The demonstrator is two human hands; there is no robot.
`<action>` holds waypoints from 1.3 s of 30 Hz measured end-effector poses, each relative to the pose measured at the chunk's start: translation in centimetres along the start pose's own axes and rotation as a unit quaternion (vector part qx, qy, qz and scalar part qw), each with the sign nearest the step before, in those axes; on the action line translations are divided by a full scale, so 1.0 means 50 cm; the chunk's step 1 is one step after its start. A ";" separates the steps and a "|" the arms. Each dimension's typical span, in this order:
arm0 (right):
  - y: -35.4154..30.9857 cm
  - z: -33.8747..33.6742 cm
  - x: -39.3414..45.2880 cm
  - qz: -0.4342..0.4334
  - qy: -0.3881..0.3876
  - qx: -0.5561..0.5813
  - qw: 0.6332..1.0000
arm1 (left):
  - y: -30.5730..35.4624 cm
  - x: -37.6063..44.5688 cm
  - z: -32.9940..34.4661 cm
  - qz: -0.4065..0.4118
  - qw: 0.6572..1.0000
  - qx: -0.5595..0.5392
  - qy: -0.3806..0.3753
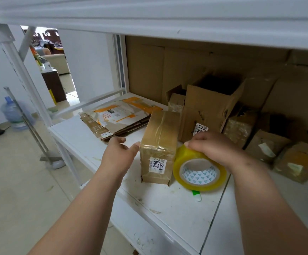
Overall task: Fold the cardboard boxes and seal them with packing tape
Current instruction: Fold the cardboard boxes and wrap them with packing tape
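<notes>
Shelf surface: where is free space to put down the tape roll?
Bare white shelf lies in front of the taped box and the tape roll, toward the near edge. Another bare strip lies near the left hand, in front of the flattened cardboard. The right rear is crowded with small boxes.

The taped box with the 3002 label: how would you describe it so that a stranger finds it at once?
On the white shelf, look between the two hands. The taped box stands just left of the yellow tape roll. Unlike the open boxes behind it, it is shut, wrapped in clear tape, and labelled 3002.
</notes>
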State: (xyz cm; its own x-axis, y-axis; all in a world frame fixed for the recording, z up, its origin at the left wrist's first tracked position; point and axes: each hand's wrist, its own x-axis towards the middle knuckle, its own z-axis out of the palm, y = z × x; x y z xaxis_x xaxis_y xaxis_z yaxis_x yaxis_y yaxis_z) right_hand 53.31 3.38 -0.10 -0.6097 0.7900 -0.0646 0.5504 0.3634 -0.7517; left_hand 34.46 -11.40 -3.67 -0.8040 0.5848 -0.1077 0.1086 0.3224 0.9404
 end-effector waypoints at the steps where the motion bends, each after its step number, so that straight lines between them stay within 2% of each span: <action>1: -0.001 0.003 -0.002 0.003 0.000 0.000 1.000 | 0.000 0.000 -0.001 0.006 1.000 -0.007 -0.002; 7: 0.012 0.030 -0.021 0.021 -0.004 0.054 0.998 | -0.003 0.001 0.002 0.059 0.994 -0.091 0.003; 10: 0.021 0.033 -0.031 0.020 0.003 0.067 0.998 | -0.011 0.004 -0.006 0.072 0.994 -0.070 -0.033; 16: -0.004 0.043 -0.038 -0.002 0.042 -0.080 0.996 | -0.028 0.006 -0.006 0.061 0.996 -0.006 -0.062; 19: -0.019 0.062 -0.041 0.017 0.048 -0.136 0.989 | -0.029 -0.004 -0.012 0.063 0.990 0.048 -0.119; 21: -0.027 0.072 -0.052 0.024 0.065 -0.150 0.986 | -0.030 -0.008 -0.020 0.063 0.986 0.030 -0.148; 23: -0.034 0.079 -0.066 0.025 0.082 -0.181 0.980 | -0.033 -0.010 -0.026 0.051 0.986 -0.037 -0.156; 25: -0.041 0.085 -0.074 0.021 0.092 -0.225 0.970 | -0.040 -0.009 -0.029 0.064 0.983 -0.086 -0.147; 29: -0.054 0.097 -0.071 0.022 0.126 -0.254 0.959 | -0.037 0.000 -0.025 0.167 0.975 -0.027 -0.140; 35: -0.072 0.120 -0.057 0.035 0.162 -0.316 0.934 | -0.048 0.034 -0.016 0.163 0.981 -0.030 -0.097; 39: -0.079 0.130 -0.060 0.042 0.183 -0.338 0.922 | -0.066 0.028 0.007 0.209 0.976 0.046 -0.034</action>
State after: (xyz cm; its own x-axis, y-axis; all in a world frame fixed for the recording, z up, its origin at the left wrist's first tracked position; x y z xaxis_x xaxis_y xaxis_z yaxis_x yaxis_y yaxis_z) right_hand 49.24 -3.62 -1.23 -0.3831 0.8985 0.2145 0.8923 0.4200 -0.1654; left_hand 33.19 -11.40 -7.04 -0.6380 0.7268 0.2544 0.4729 0.1090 0.8744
